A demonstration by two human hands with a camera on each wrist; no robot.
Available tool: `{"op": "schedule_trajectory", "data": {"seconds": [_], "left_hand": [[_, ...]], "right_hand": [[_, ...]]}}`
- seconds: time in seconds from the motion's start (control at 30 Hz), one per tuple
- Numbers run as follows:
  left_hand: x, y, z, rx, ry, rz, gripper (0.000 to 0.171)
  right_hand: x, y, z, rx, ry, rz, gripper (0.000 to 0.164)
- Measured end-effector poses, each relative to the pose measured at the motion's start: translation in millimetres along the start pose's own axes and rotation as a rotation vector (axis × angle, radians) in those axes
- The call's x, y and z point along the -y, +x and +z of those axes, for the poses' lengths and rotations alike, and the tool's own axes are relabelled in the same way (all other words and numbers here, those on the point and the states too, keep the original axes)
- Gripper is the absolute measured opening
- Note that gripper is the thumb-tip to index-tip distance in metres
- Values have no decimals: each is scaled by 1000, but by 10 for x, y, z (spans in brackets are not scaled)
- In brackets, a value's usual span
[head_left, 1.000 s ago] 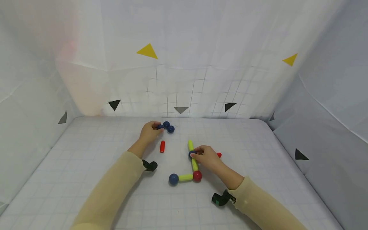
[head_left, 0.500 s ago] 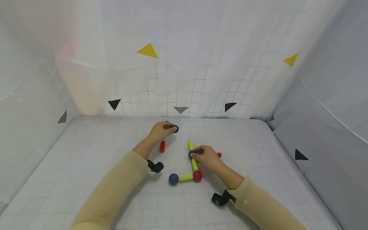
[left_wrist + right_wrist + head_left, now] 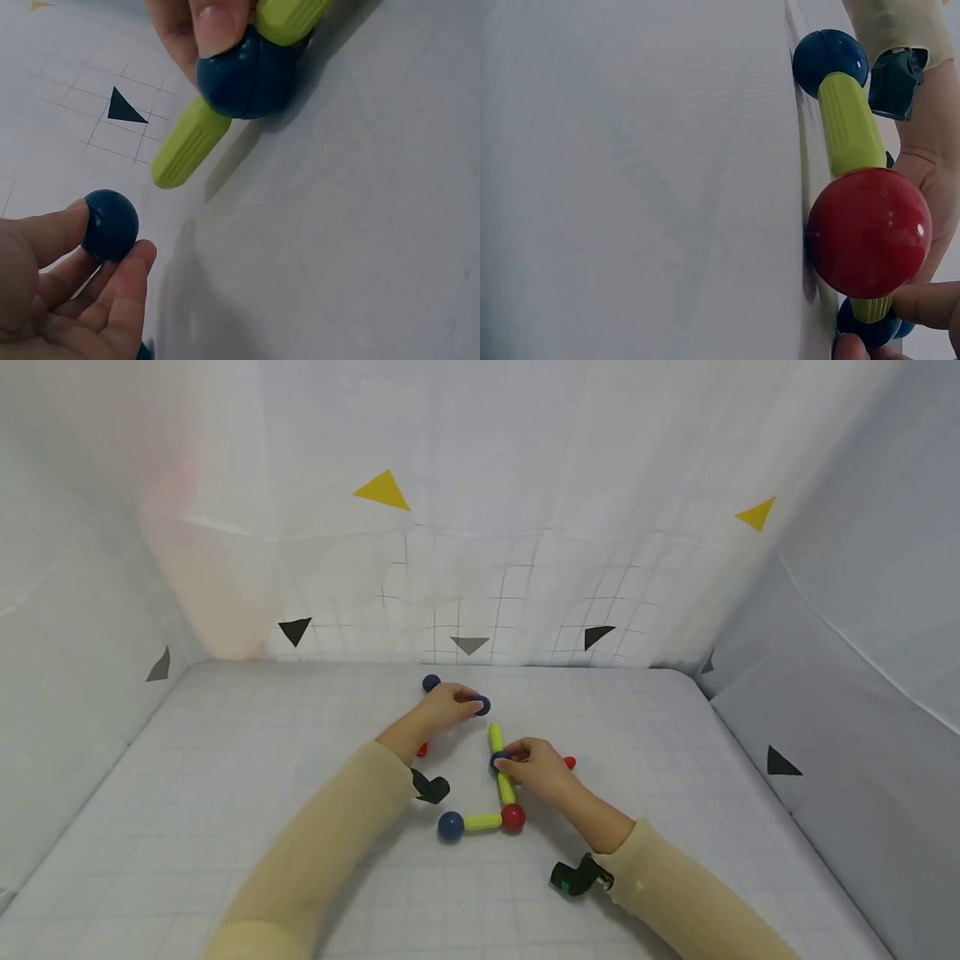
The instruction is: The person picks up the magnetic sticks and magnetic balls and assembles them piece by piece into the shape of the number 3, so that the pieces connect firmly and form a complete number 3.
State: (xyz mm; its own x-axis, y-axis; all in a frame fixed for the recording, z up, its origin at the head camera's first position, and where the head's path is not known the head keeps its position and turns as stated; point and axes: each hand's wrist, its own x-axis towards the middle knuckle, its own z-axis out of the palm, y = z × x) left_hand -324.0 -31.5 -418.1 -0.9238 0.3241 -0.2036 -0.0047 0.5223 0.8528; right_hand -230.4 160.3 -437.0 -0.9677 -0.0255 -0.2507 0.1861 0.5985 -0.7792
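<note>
My left hand [image 3: 447, 706] pinches a blue ball [image 3: 482, 705] between thumb and fingers; the left wrist view shows this held ball [image 3: 111, 225] close to the free tip of a yellow-green rod [image 3: 191, 142], apart from it. With my right hand [image 3: 542, 770] I grip another blue ball [image 3: 498, 762] set between two yellow-green rods in a line. The nearer rod [image 3: 507, 790] runs to a red ball [image 3: 513, 818]. From there a further yellow-green rod [image 3: 482, 822] joins a blue ball [image 3: 451, 827] at the left end.
A loose blue ball [image 3: 431, 682] lies at the back behind my left hand. A red rod [image 3: 422, 749] is mostly covered by my left wrist, and a red end [image 3: 570, 762] peeks out behind my right hand. White sheets enclose the table on the back and sides.
My left hand has moved right and slightly nearer, bringing a blue ball from the back group toward the rod's far tip. My right hand keeps its grip in the same place.
</note>
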Motion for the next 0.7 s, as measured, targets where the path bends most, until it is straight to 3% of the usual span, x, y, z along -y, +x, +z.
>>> {"op": "schedule_trajectory", "data": {"seconds": [0.1,0.4,0.7], "left_hand": [[-5,33,46,1,20,10,41],[-21,83,153,-19,37,-94,37],[29,139,213,23,56,-80,37]], "right_hand": [[6,-5,-2,1,1,-4,38],[4,-13,-1,2,15,-11,37],[-11,-16,-15,-2,19,-19,36]]}}
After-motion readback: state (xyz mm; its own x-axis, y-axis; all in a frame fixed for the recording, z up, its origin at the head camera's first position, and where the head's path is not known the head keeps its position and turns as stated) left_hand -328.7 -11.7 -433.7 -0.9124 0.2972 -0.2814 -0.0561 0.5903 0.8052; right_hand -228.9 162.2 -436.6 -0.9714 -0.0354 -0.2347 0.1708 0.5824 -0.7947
